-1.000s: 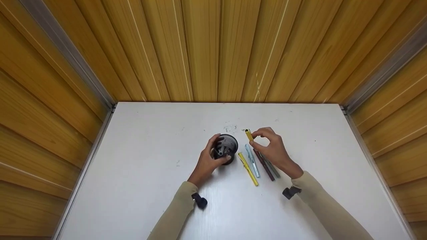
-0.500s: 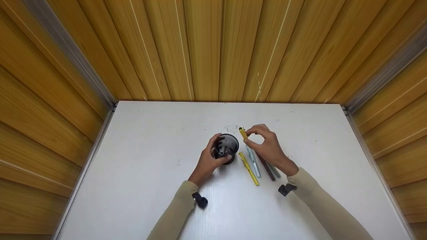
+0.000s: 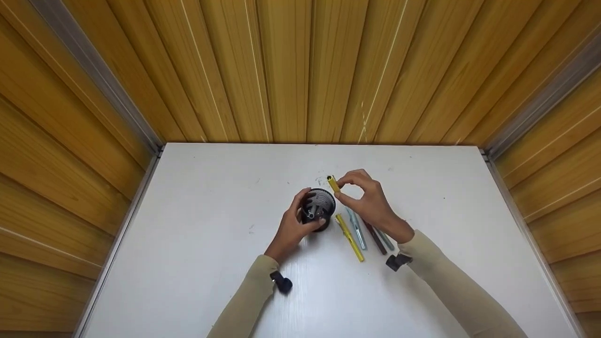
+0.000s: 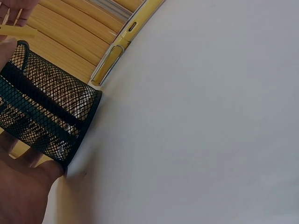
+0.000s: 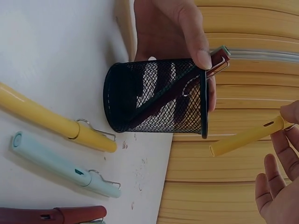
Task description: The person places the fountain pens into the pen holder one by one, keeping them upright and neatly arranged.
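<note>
At left, gripping the black mesh cup (image 5: 161, 116) in the left hand (image 3: 292, 229), roughly upright, mouth up; cannot tell whether fully seated on the white table (image 3: 188, 234). Apt to tip if nudged sideways. Inside, need to reckon with leaning pens (image 5: 220, 57), jutting past the rim close to that thumb: could snag on a clip or crowd the mouth. Rightward, pinching a yellow pen (image 3: 334, 184) in the right hand (image 3: 370, 202), just beyond the rim and apart from it; held near one end only, so might swivel or slip if knocked there. Farther right, lying on the table: second yellow pen (image 3: 350, 238), pale blue pen (image 3: 357, 230), dark red pen (image 3: 376, 239), green pen (image 3: 387, 241); easily scattered by a lowered wrist.
</note>
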Demonstrator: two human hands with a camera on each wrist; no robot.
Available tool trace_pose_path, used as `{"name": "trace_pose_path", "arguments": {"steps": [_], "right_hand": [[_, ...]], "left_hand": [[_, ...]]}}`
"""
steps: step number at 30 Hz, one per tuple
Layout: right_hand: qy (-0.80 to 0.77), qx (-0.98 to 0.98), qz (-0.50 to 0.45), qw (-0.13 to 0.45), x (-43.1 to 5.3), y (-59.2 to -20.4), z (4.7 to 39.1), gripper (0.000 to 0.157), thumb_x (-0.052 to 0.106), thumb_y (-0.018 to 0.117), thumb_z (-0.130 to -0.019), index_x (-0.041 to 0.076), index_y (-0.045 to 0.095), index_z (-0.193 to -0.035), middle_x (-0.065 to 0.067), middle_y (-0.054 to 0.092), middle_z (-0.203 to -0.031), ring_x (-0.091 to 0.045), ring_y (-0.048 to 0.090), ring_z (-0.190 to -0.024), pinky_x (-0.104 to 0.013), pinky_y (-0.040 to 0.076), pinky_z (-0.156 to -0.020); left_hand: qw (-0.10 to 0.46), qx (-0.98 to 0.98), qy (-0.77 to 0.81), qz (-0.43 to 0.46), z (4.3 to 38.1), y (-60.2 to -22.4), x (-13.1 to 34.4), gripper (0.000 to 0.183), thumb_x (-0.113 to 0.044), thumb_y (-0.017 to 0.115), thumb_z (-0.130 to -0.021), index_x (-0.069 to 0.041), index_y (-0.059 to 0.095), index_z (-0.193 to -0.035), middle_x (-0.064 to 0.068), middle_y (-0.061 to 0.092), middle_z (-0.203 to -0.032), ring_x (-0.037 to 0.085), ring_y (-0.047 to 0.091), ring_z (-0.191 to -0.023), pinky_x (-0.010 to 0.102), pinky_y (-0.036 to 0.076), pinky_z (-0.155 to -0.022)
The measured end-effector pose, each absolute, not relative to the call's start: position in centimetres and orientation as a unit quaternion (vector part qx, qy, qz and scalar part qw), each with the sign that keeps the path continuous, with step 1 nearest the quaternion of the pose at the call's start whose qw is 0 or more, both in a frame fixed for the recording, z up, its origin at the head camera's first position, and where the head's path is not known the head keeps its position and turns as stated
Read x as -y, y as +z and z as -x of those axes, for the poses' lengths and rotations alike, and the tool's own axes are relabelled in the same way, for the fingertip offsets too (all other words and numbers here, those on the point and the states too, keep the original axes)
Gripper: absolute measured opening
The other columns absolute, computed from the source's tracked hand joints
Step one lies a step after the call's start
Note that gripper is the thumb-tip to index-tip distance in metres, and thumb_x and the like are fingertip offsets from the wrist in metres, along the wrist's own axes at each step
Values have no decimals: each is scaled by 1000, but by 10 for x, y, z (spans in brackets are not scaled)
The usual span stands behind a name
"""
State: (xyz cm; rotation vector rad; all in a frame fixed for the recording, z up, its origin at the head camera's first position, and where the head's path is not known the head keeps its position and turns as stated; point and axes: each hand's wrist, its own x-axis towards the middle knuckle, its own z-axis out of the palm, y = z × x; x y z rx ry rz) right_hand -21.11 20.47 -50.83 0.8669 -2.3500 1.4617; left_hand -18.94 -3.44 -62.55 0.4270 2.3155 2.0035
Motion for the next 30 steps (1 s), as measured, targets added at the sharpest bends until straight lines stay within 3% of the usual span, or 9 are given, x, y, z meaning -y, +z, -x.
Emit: {"name": "trace_pose_path", "arguments": {"steps": [7, 12, 18, 30], "right_hand": [[498, 805, -301, 120, -195, -506, 211, 23, 2, 87, -94, 9, 81, -115, -2, 75, -115, -24, 62, -116, -40, 52, -104], [497, 808, -296, 115, -188, -505, 211, 26, 1, 88, -93, 11, 82, -115, 0, 75, -115, -22, 62, -119, -34, 50, -108], [504, 801, -303, 112, -183, -508, 212, 22, 5, 89, -93, 11, 82, -114, -1, 75, -113, -25, 63, -117, -39, 49, -106], [509, 801, -298, 100, -177, -517, 212, 20, 6, 87, -95, 12, 82, -114, -1, 76, -113, -24, 63, -115, -40, 51, -106]], "left_hand": [[30, -742, 656, -136, 189, -625, 34, 93, -30, 91, -92, -37, 39, -168, -3, 51, -166, 24, 44, -157, 55, 32, -130], [30, -742, 656, -137, 190, -627, 35, 94, -30, 91, -92, -32, 39, -170, -3, 51, -165, 24, 44, -157, 55, 32, -130], [29, -743, 655, -138, 190, -628, 35, 95, -30, 91, -93, -26, 37, -171, -4, 51, -165, 22, 45, -156, 54, 33, -129], [31, -734, 664, -141, 190, -628, 36, 95, -29, 91, -93, -26, 37, -172, -6, 52, -165, 20, 44, -156, 52, 32, -130]]}}
